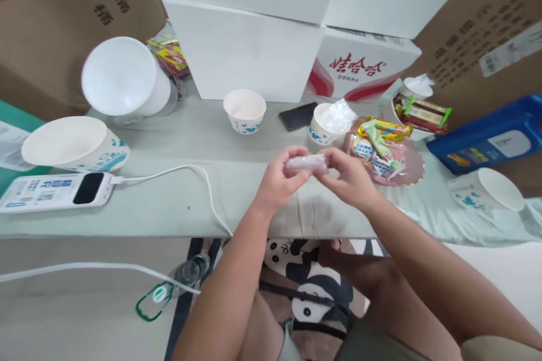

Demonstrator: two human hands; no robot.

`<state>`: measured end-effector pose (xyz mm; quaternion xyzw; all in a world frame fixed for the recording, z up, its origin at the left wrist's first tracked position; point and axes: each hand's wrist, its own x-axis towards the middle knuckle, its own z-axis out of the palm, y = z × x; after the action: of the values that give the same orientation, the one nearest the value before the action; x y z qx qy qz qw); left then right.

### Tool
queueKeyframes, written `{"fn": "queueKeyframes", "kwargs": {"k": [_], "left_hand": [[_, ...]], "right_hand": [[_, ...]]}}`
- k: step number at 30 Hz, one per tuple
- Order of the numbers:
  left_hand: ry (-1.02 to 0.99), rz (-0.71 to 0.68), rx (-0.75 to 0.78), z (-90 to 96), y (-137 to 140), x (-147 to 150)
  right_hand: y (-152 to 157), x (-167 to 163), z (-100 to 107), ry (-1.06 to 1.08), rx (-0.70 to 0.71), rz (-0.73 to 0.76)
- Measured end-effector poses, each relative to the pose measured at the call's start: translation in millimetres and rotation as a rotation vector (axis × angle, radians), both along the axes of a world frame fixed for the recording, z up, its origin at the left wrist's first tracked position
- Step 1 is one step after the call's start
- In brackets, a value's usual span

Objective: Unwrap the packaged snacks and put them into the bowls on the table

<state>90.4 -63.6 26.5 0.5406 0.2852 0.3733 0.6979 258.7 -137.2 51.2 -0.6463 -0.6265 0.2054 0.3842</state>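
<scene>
Left hand (279, 177) and right hand (346, 176) hold plastic (305, 165) near a snack-filled plate (412, 166).

Bright, soft light leaves faint shadows on the tablecloth (165, 203), while the leftmost bowl (76, 144) looks stretched sideways.

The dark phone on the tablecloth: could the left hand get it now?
Probably yes: only tablecloth lies between the left hand and the dark phone, though it must likely release the clear plastic bundle first.
</scene>
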Motion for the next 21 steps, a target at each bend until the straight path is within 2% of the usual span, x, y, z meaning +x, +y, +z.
{"fn": "queueKeyframes", "kwargs": {"k": [4, 6, 8, 10, 14, 16, 18, 21], "left_hand": [[0.03, 0.383, -0.175, -6.1, 16.0, -0.9], [0.073, 0.463, -0.207, -8.1, 24.0, -4.3], [0.055, 0.467, -0.202, -8.7, 29.7, -8.6], [0.02, 0.458, -0.2, -8.7, 32.6, -12.7], [-0.012, 0.432, -0.236, -9.3, 35.2, -19.8], [-0.02, 0.411, -0.261, -9.2, 36.9, -23.2], [-0.042, 0.401, -0.289, -8.0, 39.0, -26.4], [-0.084, 0.418, -0.333, -5.3, 41.0, -30.3]], "right_hand": [[72.2, -4.2, 20.9, -0.205, 0.171, -0.089], [118.3, -13.7, 30.6, -0.374, 0.226, -0.073], [165.0, -28.3, 36.2, -0.517, 0.191, 0.012], [206.6, -45.8, 37.7, -0.681, 0.072, 0.159], [261.7, -77.2, 34.5, -1.006, -0.382, 0.422], [275.4, -87.6, 31.9, -1.063, -0.544, 0.505], [282.7, -94.2, 28.8, -1.067, -0.646, 0.555], [286.1, -97.1, 25.3, -1.058, -0.76, 0.528]]}}
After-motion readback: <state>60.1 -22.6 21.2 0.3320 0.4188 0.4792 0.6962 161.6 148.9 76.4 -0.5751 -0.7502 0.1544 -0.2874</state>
